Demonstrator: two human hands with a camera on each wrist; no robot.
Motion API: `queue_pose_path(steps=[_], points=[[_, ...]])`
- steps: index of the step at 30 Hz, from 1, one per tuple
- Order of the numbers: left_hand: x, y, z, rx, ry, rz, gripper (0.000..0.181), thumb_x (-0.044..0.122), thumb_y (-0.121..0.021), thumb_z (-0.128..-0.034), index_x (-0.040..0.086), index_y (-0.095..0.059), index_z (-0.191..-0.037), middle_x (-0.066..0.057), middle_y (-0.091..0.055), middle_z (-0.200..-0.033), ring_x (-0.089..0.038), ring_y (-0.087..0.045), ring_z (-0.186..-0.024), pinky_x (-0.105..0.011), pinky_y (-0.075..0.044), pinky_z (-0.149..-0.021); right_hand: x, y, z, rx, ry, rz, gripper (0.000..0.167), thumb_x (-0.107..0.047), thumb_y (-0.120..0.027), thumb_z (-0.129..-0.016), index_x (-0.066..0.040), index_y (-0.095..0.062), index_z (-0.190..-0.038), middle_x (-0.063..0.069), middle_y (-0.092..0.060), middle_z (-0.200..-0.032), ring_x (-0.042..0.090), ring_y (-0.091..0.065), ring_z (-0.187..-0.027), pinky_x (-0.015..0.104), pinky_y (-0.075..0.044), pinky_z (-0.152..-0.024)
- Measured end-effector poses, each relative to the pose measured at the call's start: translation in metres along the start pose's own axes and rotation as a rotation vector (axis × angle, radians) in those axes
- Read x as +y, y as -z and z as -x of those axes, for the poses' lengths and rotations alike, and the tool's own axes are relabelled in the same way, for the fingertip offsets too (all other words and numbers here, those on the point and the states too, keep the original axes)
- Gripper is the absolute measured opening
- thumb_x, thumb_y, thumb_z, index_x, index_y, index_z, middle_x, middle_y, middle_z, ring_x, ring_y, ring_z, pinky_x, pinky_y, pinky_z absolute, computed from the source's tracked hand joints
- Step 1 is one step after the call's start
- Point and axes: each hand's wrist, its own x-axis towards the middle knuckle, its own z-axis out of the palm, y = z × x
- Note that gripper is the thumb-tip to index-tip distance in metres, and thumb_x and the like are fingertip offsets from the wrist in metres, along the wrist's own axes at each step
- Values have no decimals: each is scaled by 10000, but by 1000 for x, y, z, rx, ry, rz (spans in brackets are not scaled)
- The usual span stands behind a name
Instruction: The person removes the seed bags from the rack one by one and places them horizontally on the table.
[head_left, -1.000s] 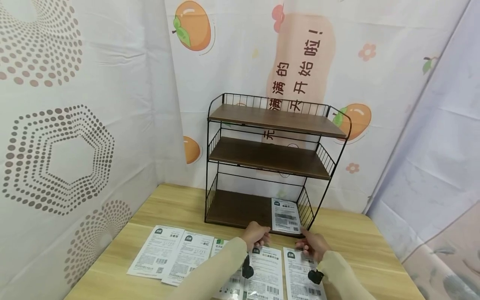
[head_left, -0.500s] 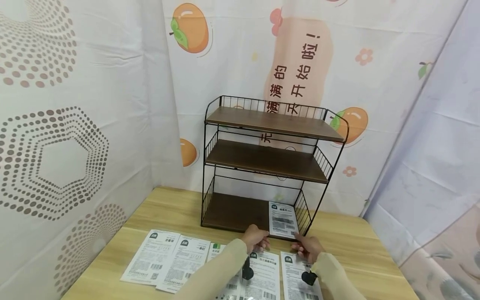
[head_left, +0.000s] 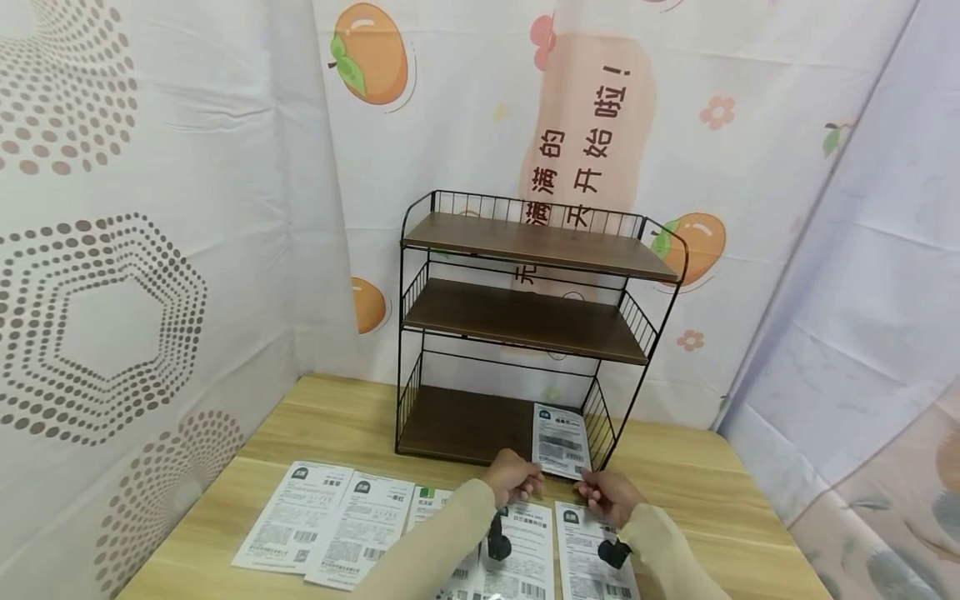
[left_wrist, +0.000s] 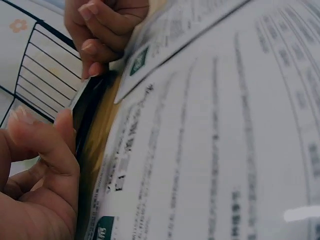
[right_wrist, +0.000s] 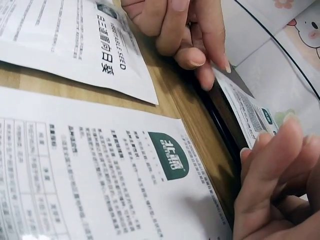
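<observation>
A white seed packet [head_left: 561,440] lies at the right end of the rack's bottom shelf [head_left: 465,421], its near edge at the shelf front. My left hand [head_left: 513,477] pinches its near left corner between thumb and forefinger, the other fingers curled. At the near right corner, my right hand [head_left: 611,497] pinches the packet the same way. Both hands [right_wrist: 185,30] show close to the packet [right_wrist: 245,107] in the right wrist view. Beneath the hands on the table lie a sunflower seed packet [head_left: 521,550] and another white packet [head_left: 592,558], partly covered by the wrists.
The black wire rack has a brown middle shelf [head_left: 525,321] and top shelf [head_left: 540,244] above the hands. More packets lie at the left: a far-left packet [head_left: 292,517], a packet beside it [head_left: 363,525] and a green-marked packet [head_left: 427,504]. Printed curtains surround the wooden table [head_left: 697,500].
The head view has shifted slightly. Both hands stay at the packet's near corners, and the right hand's fingers have slid a little along its corner. The packet looks almost unmoved on the shelf.
</observation>
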Motion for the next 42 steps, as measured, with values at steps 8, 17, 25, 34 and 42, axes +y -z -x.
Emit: queue_pose_path(steps=[8, 17, 25, 34, 42], points=[[-5, 9, -10, -23, -56, -100, 211, 139, -602, -1047, -26, -703, -963, -49, -663, -685, -35, -445, -489, -160, -384, -434, 0, -3, 5, -4, 7, 35, 184, -48, -488, -1045, 110, -574, -1083, 53, -664, -734, -24, -491, -528, 108, -434, -480], [-8, 10, -10, -59, -78, -129, 266, 152, -592, -1043, -26, -730, -901, -34, -653, -658, -40, -449, -470, -165, -380, -419, 3, -7, 10, 39, 42, 119, 299, -155, -536, -1059, 121, -650, -1041, 23, -602, -644, -13, -450, -483, 136, -433, -467], [-6, 9, -10, -46, -51, -141, 279, 125, -568, -1044, -35, -731, -884, -41, -665, -665, -31, -439, -461, -159, -365, -418, 2, -9, 10, -39, 73, 52, 222, -97, -507, -1064, 110, -590, -1075, 23, -605, -727, -15, -438, -533, 130, -422, -479], [1, 7, -5, -22, -96, -219, 268, 71, -593, -999, -31, -719, -786, -29, -638, -616, -48, -422, -444, -166, -328, -403, 2, -5, 16, -39, 171, 121, 211, -88, -524, -1048, 103, -608, -1021, 38, -596, -752, 28, -397, -563, 164, -381, -471], [1, 7, 4, -44, -131, -257, 298, 101, -594, -1023, -48, -729, -803, -26, -625, -600, -72, -437, -453, -194, -339, -421, 4, -2, 22, 4, 202, 219, 240, -126, -535, -1041, 88, -640, -1018, 40, -592, -741, 52, -384, -553, 197, -386, -480]])
